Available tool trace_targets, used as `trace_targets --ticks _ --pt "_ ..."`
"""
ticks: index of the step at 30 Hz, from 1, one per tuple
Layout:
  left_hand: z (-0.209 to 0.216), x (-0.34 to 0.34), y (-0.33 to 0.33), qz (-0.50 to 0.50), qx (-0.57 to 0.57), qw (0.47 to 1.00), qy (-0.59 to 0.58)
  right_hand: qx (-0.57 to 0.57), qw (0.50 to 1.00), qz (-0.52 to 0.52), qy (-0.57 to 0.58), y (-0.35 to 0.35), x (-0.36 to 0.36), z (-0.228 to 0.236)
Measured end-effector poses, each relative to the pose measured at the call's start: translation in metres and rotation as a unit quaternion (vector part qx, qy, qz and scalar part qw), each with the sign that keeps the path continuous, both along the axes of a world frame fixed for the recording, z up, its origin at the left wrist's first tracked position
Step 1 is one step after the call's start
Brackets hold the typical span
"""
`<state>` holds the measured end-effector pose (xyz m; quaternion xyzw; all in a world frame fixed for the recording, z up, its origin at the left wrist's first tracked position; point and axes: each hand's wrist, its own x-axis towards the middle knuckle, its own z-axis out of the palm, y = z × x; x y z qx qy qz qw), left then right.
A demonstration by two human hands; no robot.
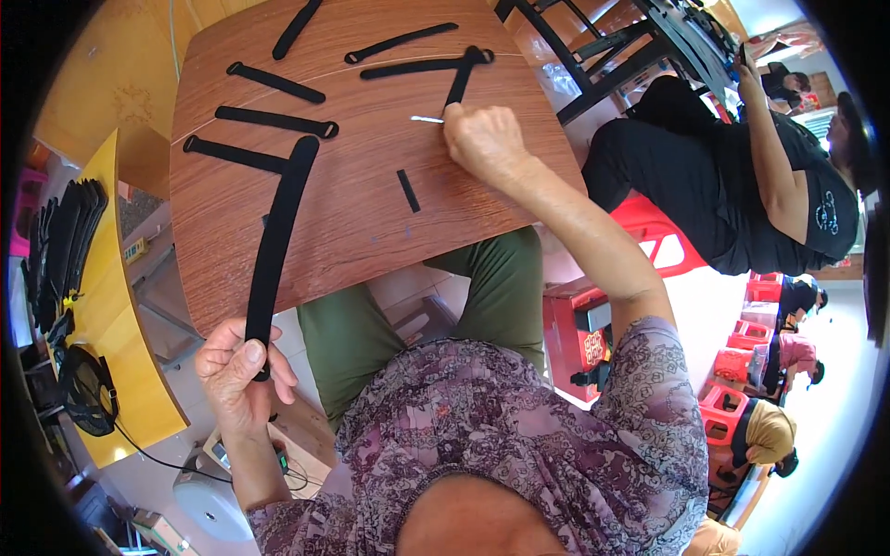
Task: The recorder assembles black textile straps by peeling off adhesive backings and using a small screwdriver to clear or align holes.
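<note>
My left hand (243, 366), at the near left edge of the table, pinches the lower end of a long black strap (281, 236) between thumb and fingers. The strap's rounded far end reaches over the tabletop. Farther right, my right hand (487, 139) is closed just above the table. A thin whitish sliver (426, 119) sticks out from the left of its fist; the rest is hidden. A black strap with a looped end (457, 85) runs down to the same fingers, and whether they grip it too I cannot tell.
Several black looped straps (276, 120) lie about the brown wooden table (352, 199), with a short black strip (408, 191) near the middle. At left are a yellow table (139, 389) and a black fan (88, 394). A person in black (705, 176) sits at right.
</note>
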<state>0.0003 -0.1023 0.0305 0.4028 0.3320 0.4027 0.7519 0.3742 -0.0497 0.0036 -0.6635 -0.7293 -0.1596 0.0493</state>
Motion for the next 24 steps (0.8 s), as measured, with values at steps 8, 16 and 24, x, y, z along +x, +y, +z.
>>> trace_targets --ticks 8,16,24 --pt "-0.004 0.019 0.004 -0.016 -0.003 1.0 -0.013 -0.057 0.997 0.027 0.046 0.006 -0.021 -0.007" --pt "-0.009 0.032 0.006 -0.024 -0.018 0.999 -0.021 -0.104 0.985 -0.008 0.136 0.003 -0.029 0.01" --pt "0.0 0.07 0.016 -0.023 -0.045 0.998 -0.027 -0.018 0.948 -0.036 0.314 -0.008 -0.022 0.008"
